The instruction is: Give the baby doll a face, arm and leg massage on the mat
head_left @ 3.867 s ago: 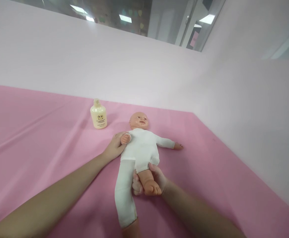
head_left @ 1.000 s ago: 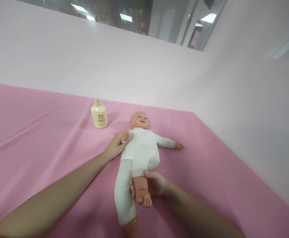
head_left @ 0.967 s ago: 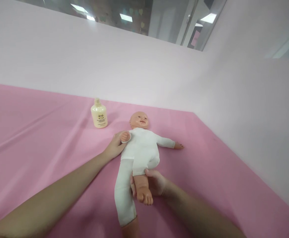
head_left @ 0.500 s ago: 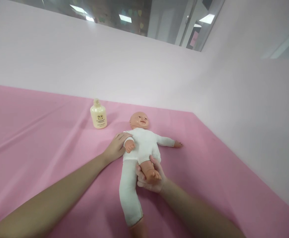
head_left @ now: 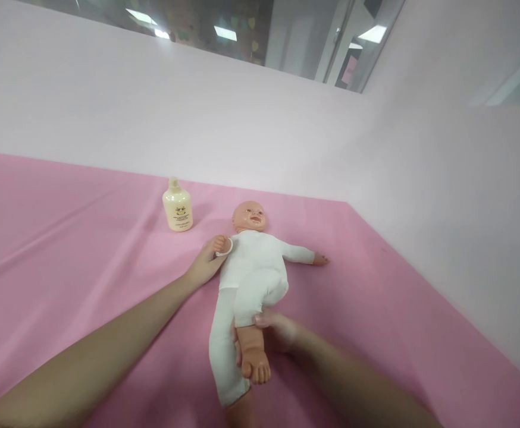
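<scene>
A baby doll (head_left: 254, 270) in white clothes lies on its back on the pink sheet (head_left: 85, 261), head toward the far wall. My left hand (head_left: 205, 264) rests against the doll's side and holds its near arm by the wrist. My right hand (head_left: 274, 333) grips the doll's bare lower leg (head_left: 251, 353), which is stretched toward me. The doll's other leg, clothed in white, lies straight beside it. The doll's far arm sticks out to the right.
A cream lotion bottle (head_left: 177, 206) stands upright on the sheet, left of the doll's head. A pale pink wall (head_left: 251, 131) rises behind the surface and along its right side.
Half a second ago the bare leg was bent up against the doll's belly; my right hand has now drawn it out straight toward me. The doll's near arm has shifted up toward its head.
</scene>
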Demonstrator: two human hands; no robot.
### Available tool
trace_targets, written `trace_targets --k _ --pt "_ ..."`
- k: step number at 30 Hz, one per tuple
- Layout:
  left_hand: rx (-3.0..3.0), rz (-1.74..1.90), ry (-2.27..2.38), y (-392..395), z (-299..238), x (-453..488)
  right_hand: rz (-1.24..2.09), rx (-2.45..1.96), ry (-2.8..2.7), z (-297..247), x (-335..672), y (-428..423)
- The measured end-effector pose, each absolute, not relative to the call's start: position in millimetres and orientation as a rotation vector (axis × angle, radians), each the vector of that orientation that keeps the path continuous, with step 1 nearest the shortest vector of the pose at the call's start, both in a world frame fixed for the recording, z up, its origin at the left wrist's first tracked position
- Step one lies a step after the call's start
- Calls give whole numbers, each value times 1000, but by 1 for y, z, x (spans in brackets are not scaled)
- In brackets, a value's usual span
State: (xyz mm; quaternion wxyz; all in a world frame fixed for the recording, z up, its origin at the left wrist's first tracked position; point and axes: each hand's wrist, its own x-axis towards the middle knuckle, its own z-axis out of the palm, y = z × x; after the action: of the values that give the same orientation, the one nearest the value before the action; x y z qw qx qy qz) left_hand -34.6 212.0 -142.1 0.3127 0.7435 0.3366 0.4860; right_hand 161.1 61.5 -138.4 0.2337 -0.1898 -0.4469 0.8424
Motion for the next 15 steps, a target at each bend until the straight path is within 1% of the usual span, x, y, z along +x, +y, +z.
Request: trace_targets --k 6,15 --pt "1902 1263 889 212 -144 -36 2255 -575 -1227 -118 160 57" --pt "1909 1253 887 212 -143 -36 2274 -568 -1240 -113 160 56"
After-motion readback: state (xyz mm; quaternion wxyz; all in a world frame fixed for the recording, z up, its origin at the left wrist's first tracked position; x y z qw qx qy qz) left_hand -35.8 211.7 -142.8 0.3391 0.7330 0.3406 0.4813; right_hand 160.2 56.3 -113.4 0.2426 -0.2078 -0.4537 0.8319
